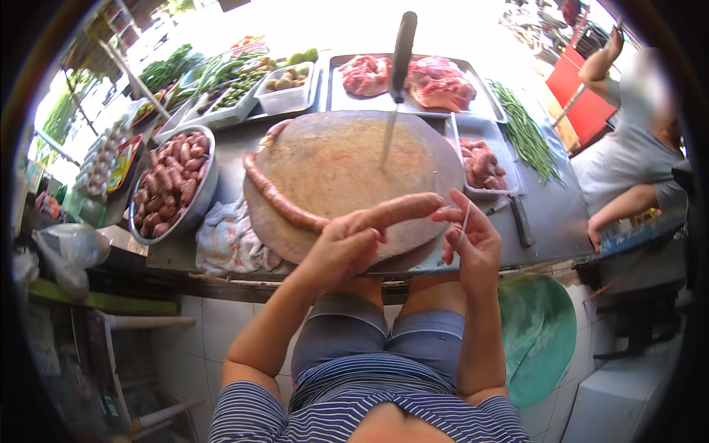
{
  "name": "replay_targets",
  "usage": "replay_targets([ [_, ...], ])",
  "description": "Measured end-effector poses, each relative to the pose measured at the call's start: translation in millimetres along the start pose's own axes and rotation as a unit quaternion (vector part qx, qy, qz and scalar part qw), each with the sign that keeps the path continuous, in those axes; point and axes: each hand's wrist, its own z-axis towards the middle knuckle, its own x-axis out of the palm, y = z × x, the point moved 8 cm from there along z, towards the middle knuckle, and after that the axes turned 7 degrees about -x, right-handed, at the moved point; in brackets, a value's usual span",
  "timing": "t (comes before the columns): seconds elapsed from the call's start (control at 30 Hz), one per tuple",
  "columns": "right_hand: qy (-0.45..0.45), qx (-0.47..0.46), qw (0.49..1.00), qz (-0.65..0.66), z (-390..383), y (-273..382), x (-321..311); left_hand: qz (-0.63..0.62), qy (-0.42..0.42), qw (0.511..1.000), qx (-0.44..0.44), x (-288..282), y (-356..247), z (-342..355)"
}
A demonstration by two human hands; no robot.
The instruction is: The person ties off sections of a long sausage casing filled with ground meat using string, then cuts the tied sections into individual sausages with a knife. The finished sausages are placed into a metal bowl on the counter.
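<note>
My left hand (341, 247) is wrapped round a long pinkish sausage (402, 211), whose end points right toward my other hand. The rest of the sausage curves left from my grip over the round wooden chopping block (347, 148) and along its left edge. Close to the sausage's tip, my right hand (473, 240) pinches a thin white string (465, 218) between bent fingers. A knife (401, 66) with a dark handle stands upright, its blade tip in the block. Left of the block, an oval metal basin (210, 188) holds many short tied sausages (171, 177).
Behind the block lies a metal tray (340, 96) with raw meat (441, 83). On the right are a plastic tub of meat (484, 166), green beans (524, 129) and another knife (521, 221). A crumpled cloth (230, 236) lies front left. A person (628, 140) sits at right.
</note>
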Motion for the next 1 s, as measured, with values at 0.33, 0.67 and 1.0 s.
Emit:
replay_targets([
  [0.33, 0.243, 0.12, 0.962, 0.035, 5.4, 11.0, 33.4, -0.009, 0.099, 0.991, -0.086, 14.6, 17.0, 8.7],
  [0.67, 0.313, 0.102, 0.944, -0.021, -22.7, 4.0, 49.0, 0.216, 0.353, 0.908, -0.065, 28.5, 27.0, -15.3],
  [1.0, 0.308, -0.086, 0.929, -0.186, -18.6, 58.7, 62.7, 0.063, 0.288, 0.937, -0.188, 32.3, 39.7, -7.6],
])
